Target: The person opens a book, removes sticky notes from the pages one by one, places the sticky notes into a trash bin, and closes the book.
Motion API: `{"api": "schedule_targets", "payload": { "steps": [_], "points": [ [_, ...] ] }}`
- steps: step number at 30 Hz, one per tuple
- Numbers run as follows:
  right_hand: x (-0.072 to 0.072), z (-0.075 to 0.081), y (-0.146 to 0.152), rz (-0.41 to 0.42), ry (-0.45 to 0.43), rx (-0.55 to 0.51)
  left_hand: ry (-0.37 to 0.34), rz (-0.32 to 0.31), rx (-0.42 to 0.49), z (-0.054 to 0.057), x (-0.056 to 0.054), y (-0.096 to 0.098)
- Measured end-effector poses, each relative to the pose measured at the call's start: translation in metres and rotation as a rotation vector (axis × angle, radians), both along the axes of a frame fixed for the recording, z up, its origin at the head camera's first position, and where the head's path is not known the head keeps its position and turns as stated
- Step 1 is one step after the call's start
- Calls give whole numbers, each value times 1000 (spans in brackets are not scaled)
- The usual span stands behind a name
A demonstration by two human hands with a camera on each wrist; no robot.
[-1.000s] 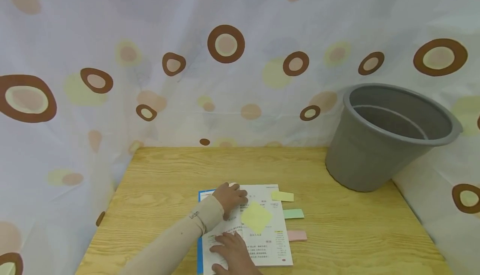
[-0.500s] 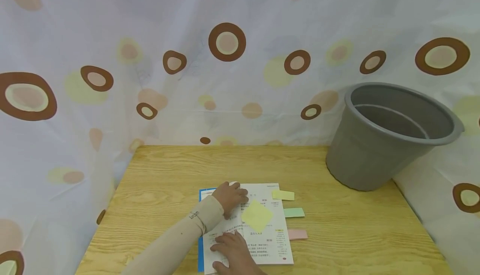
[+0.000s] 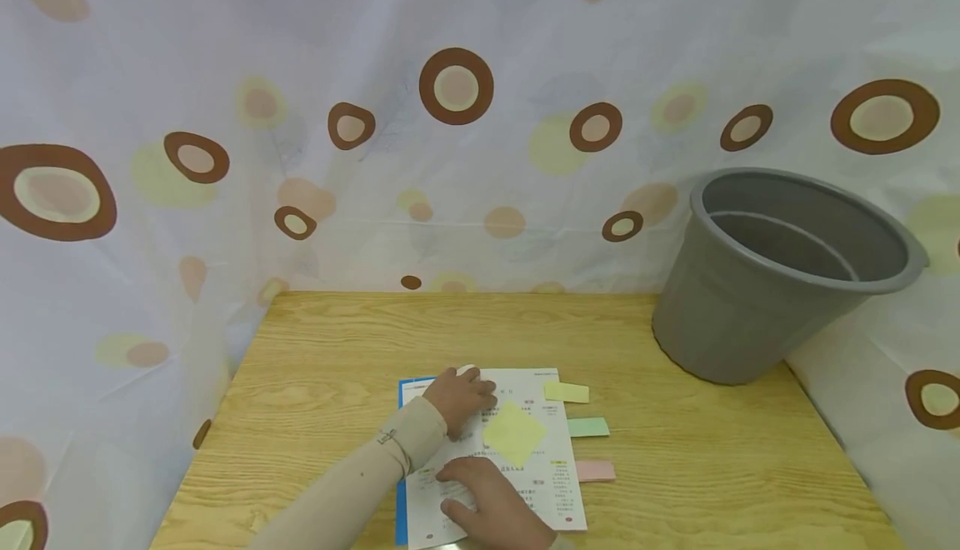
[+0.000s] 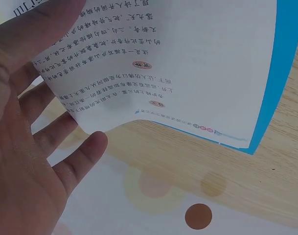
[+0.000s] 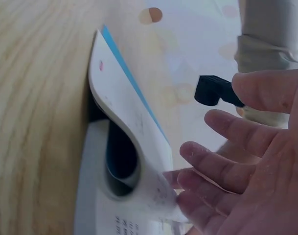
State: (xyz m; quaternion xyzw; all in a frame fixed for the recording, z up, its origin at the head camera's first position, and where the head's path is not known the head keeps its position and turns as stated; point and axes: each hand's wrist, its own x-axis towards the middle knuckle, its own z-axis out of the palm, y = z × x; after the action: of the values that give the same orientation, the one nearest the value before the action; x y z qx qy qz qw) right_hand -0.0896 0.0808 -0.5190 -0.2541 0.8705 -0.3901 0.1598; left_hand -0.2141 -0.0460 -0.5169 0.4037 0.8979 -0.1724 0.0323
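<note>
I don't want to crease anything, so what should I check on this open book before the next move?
1. Book steadied: ok, the left hand rests on it near the top.
2. Right hand free: ok, it grips nothing.
3. Pages flat: not ok, the left page curves in the left wrist view.
4. Yellow sticky note firmly stuck: cannot tell from these views.
5. Yellow tab, green tab and pink tab unobstructed: ok, all three jut past the right edge.
6. Gray bin away from the book: ok, it stands apart.
</note>
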Motion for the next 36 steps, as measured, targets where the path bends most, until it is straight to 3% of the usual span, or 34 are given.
{"api": "schedule_targets", "payload": {
  "steps": [9,19,25,32,36],
  "points": [
    [-5,13,20,-102,126,-51,7,18,-30,-2,0,1],
    [-19,25,47,-280,138,-90,32,18,-28,3,4,4],
    [-27,25,60,-378,110,-112,32,7,-12,-1,5,1],
    [-46,34,87,-436,108,-57,-18,44,-37,1,5,1],
    [-57,44,108,-451,162,-43,-21,43,-45,3,6,2]
  ]
}}
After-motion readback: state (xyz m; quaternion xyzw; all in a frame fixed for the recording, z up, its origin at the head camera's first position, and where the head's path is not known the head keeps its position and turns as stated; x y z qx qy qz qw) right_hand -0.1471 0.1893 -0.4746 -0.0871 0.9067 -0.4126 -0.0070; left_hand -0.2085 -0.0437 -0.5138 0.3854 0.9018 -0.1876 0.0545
